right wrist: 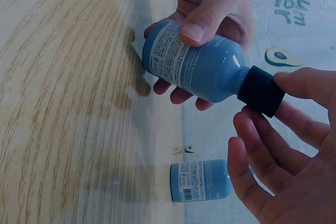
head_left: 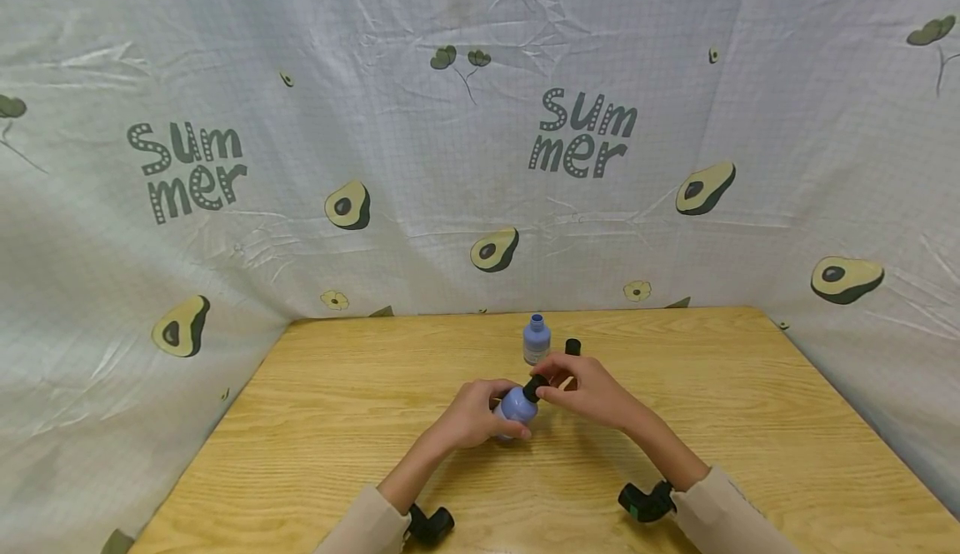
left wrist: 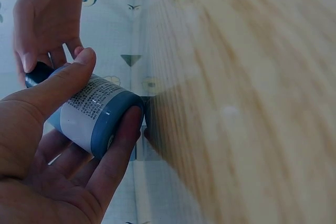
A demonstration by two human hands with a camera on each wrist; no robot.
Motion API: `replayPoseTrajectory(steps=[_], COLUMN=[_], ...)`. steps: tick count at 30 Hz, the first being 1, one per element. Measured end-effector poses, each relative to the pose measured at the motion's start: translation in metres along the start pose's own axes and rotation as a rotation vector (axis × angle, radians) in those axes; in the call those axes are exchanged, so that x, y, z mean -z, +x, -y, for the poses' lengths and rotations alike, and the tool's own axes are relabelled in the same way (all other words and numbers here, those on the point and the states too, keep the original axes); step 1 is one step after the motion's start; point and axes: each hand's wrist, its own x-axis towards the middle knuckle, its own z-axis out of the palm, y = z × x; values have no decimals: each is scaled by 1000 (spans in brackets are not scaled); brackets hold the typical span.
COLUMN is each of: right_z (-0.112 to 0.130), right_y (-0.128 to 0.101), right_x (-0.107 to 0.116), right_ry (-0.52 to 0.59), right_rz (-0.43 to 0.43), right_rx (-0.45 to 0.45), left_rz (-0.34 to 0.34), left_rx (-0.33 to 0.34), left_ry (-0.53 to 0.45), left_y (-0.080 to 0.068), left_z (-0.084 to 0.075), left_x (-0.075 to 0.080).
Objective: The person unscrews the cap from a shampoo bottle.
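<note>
The left hand [head_left: 472,416] wraps a blue bottle [head_left: 517,405], tilted and held just above the middle of the table [head_left: 300,421]. The right hand [head_left: 588,387] pinches its black cap [head_left: 535,387] between thumb and fingers. A second, uncapped bottle [head_left: 536,339] stands nearer the far edge, a loose cap [head_left: 573,346] just beside it.

Tilted blue bottle [head_left: 517,405] with black cap [head_left: 534,388], held above table.
</note>
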Motion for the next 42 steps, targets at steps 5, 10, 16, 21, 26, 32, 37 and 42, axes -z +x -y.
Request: replayPoseTrajectory(steps=[5, 10, 16, 21, 26, 32, 37, 42], right_z=[-1, -3, -4, -4, -3, -2, -3, -3], right_y=[1, 3, 6, 7, 8, 8, 8, 8], right_x=[3, 5, 6, 7, 8, 8, 7, 8], right_ry=[24, 7, -11, 5, 37, 37, 7, 16], right_rz=[13, -3, -10, 9, 25, 24, 0, -1], right_rx=[26, -5, -37, -19, 5, 4, -27, -38], left_rz=[-5, -14, -14, -12, -12, -13, -13, -11], left_rx=[4, 6, 14, 10, 8, 8, 2, -1], left_ry=[5, 8, 0, -5, 2, 2, 6, -1], left_y=[3, 5, 7, 8, 9, 10, 9, 8], left_z=[0, -1, -1, -1, 0, 0, -2, -3], left_x=[-1, -1, 0, 1, 2, 2, 3, 3])
